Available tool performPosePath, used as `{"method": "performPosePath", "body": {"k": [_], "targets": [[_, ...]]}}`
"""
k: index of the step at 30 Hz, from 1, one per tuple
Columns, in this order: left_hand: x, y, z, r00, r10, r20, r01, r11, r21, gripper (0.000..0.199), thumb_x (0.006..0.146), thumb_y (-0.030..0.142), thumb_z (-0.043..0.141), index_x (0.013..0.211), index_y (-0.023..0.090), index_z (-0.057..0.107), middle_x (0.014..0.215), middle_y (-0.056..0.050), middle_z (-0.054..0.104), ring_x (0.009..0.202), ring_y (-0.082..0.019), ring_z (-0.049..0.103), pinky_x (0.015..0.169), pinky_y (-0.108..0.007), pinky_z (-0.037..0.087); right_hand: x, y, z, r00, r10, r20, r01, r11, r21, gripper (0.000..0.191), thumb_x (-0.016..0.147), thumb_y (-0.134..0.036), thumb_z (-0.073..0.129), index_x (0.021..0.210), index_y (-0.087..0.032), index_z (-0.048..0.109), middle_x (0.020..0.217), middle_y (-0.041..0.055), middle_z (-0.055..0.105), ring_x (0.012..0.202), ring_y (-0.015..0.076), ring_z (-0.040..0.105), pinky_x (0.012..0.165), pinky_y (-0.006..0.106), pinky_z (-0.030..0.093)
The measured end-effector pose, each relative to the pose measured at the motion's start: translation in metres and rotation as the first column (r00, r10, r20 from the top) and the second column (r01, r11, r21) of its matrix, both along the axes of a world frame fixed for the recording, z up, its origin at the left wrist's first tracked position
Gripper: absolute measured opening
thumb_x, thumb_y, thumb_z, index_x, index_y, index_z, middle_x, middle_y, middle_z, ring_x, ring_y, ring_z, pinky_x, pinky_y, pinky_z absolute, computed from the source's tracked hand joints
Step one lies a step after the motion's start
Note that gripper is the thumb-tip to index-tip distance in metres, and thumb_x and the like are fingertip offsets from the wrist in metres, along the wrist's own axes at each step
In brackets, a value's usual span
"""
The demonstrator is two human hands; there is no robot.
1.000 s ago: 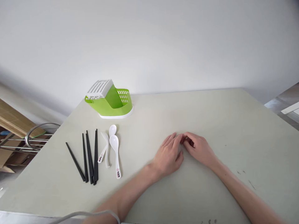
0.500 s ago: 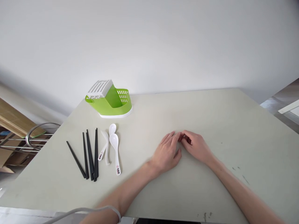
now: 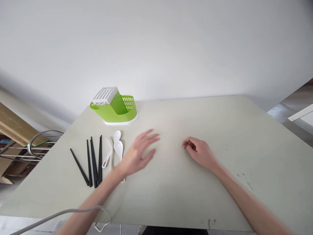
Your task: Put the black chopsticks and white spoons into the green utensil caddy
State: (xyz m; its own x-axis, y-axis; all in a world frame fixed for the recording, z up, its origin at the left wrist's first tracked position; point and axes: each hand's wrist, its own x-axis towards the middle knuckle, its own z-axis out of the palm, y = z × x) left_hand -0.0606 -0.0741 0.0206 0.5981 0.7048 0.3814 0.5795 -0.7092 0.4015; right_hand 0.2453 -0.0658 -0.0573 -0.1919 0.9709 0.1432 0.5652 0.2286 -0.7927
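Fingers spread and holding nothing, my left hand (image 3: 138,152) hovers over the table, just right of the white spoons (image 3: 118,148), and partly hides their handles. My right hand (image 3: 198,151) rests on the table at centre right, its fingers curled together; nothing shows in them. Left of the spoons lie several black chopsticks (image 3: 93,163), tips pointing away from me. Behind them, near the wall, stands a green holder (image 3: 107,112) with a white slotted top (image 3: 105,95) and a white base.
The pale table (image 3: 171,202) meets a white wall (image 3: 171,49) at its back edge. A grey cable (image 3: 58,213) crosses my left forearm. A metal rack (image 3: 31,150) and cardboard are beyond the left edge; a white bar (image 3: 302,111) is at far right.
My left hand has moved left and away from my right hand, its fingers spreading. My right hand stays nearly in place. The view has shifted slightly.
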Motion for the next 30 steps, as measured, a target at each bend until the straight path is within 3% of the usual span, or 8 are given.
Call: {"method": "performPosePath", "body": {"k": [2,4,6,12,18,21,26,30], "targets": [[-0.035,0.003,0.005,0.960,0.281,0.016,-0.281,0.959,0.047,0.042,0.104,0.031,0.054,0.145,0.023,0.056,0.154,-0.011,0.058,0.157,-0.030,0.035,0.126,-0.058,0.033,0.000,0.000,0.000,1.000,0.004,-0.013,-0.003,1.000,0.005,0.019,0.091,-0.023,0.048,0.092,-0.026,0.066,0.087,-0.0002,0.073,0.066,0.0154,0.059,0.065,0.029,0.045],[-0.065,0.003,0.002,0.849,0.527,0.022,-0.527,0.847,0.070,0.046,0.102,0.043,0.057,0.143,0.022,0.058,0.156,-0.012,0.055,0.157,-0.034,0.034,0.125,-0.061,0.033,0.000,0.000,0.000,1.000,0.005,-0.019,-0.005,1.000,0.011,0.018,0.091,-0.023,0.048,0.091,-0.026,0.066,0.086,-0.0005,0.073,0.065,0.0152,0.058,0.065,0.029,0.045],[-0.088,0.001,-0.005,0.776,0.628,-0.064,-0.626,0.778,0.047,0.057,0.097,0.054,0.060,0.144,0.023,0.059,0.162,-0.013,0.049,0.158,-0.039,0.028,0.124,-0.064,0.032,0.000,0.001,0.000,1.000,0.009,-0.023,-0.009,1.000,0.014,0.018,0.091,-0.023,0.048,0.091,-0.026,0.066,0.086,-0.0003,0.073,0.065,0.0153,0.059,0.065,0.029,0.045],[-0.104,-0.010,-0.021,0.769,0.599,-0.224,-0.610,0.792,0.024,0.075,0.093,0.065,0.060,0.155,0.022,0.050,0.170,-0.013,0.036,0.162,-0.043,0.012,0.125,-0.067,0.025,0.000,0.001,-0.001,0.999,0.007,-0.038,-0.006,1.000,0.020,0.018,0.091,-0.021,0.047,0.091,-0.026,0.065,0.086,-0.0010,0.073,0.067,0.0152,0.060,0.067,0.029,0.045],[-0.105,-0.013,-0.012,0.775,0.607,-0.177,-0.604,0.793,0.077,0.069,0.098,0.062,0.052,0.154,0.022,0.050,0.171,-0.012,0.034,0.163,-0.037,0.012,0.128,-0.061,0.020,0.000,0.002,-0.001,0.998,0.015,-0.053,-0.014,1.000,0.026,0.018,0.090,-0.020,0.047,0.090,-0.025,0.065,0.086,-0.0013,0.073,0.066,0.0147,0.060,0.067,0.029,0.045],[-0.116,-0.015,-0.005,0.675,0.727,-0.125,-0.718,0.687,0.116,0.069,0.100,0.062,0.042,0.152,0.017,0.051,0.170,-0.016,0.034,0.163,-0.037,0.013,0.130,-0.058,0.016,0.000,0.002,0.000,0.998,0.016,-0.054,-0.014,0.999,0.029,0.018,0.090,-0.019,0.048,0.091,-0.026,0.065,0.086,-0.0019,0.073,0.067,0.0144,0.060,0.067,0.029,0.045],[-0.147,-0.027,-0.001,0.364,0.896,-0.253,-0.918,0.391,0.064,0.101,0.092,0.073,0.039,0.161,-0.001,0.031,0.168,-0.035,0.022,0.158,-0.054,0.012,0.124,-0.068,0.017,0.001,0.002,0.001,0.999,0.020,-0.048,-0.019,1.000,0.024,0.018,0.090,-0.020,0.048,0.091,-0.026,0.065,0.087,-0.0016,0.074,0.066,0.0144,0.061,0.067,0.029,0.045],[-0.162,-0.046,0.002,0.252,0.801,-0.542,-0.934,0.347,0.079,0.115,0.084,0.080,0.039,0.160,-0.006,0.027,0.157,-0.042,0.036,0.145,-0.061,0.035,0.113,-0.070,0.031,0.000,0.001,0.003,0.999,0.020,-0.051,-0.018,0.999,0.027,0.018,0.090,-0.021,0.048,0.090,-0.026,0.065,0.087,-0.0004,0.075,0.067,0.0151,0.062,0.067,0.029,0.046]]}}
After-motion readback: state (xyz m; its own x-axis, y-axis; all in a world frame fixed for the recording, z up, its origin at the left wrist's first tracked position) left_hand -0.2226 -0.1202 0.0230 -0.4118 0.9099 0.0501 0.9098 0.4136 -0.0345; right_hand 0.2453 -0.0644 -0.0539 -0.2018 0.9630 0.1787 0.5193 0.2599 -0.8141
